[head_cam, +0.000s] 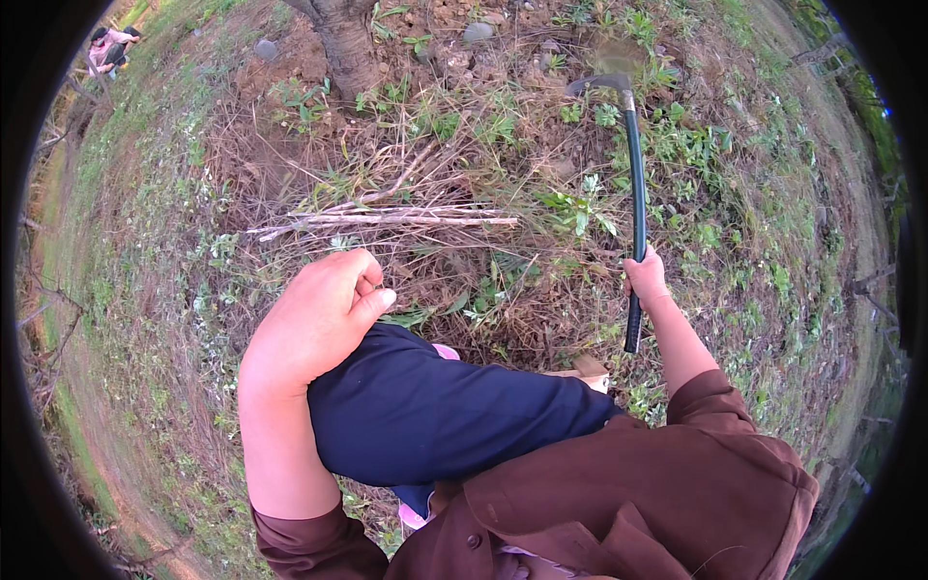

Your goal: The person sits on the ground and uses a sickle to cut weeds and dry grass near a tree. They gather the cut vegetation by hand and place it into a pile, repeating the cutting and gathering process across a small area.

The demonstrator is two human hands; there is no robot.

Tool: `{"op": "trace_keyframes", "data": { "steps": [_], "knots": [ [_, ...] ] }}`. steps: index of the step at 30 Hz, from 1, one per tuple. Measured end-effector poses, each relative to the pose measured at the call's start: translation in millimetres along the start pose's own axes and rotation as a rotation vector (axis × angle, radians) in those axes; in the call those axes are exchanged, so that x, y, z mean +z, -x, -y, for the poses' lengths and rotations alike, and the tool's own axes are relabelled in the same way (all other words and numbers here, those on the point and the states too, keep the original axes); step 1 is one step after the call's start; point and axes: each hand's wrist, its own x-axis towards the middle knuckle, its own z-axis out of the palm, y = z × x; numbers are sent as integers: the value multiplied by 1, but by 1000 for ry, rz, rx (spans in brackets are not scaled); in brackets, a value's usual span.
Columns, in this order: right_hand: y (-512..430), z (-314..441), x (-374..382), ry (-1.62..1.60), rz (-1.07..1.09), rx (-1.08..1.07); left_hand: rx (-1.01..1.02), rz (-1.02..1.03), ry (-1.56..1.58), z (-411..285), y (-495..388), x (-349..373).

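Observation:
My right hand [644,276] grips the lower part of a long dark green handle with a black grip end. It belongs to a sickle [636,167], held out ahead of me on the right. The sickle's curved metal blade [600,83] points left, low over soil and weeds; the air or ground just past it looks blurred. My left hand [326,312] hangs by my bent knee with its fingers curled in, and nothing shows in it. Just beyond that hand, a small bundle of cut dry sticks [406,217] lies across the ground.
A tree trunk [344,47] rises ahead, slightly left, from bare reddish soil. Stones [478,32] lie near it. Low green weeds [576,210] and dry grass cover the ground. Far at the upper left another person [111,51] is low to the ground. Bare branches [61,326] edge the left side.

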Motion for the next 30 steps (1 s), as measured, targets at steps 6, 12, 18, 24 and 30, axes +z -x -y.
{"op": "trace_keyframes", "data": {
  "steps": [6,12,18,24,30],
  "knots": [
    [-36,-40,4,662,-68,-117,-33,6,-44,0,1,-1],
    [-12,-93,7,464,-20,-28,-35,6,-72,-1,2,0],
    [16,-81,-5,-72,163,229,-18,27,-40,-9,-7,3],
    [-5,-47,21,86,46,56,-26,19,-21,-9,-9,2],
    [12,-53,25,-77,155,191,-26,0,-50,-2,-5,1]
  ]
}}
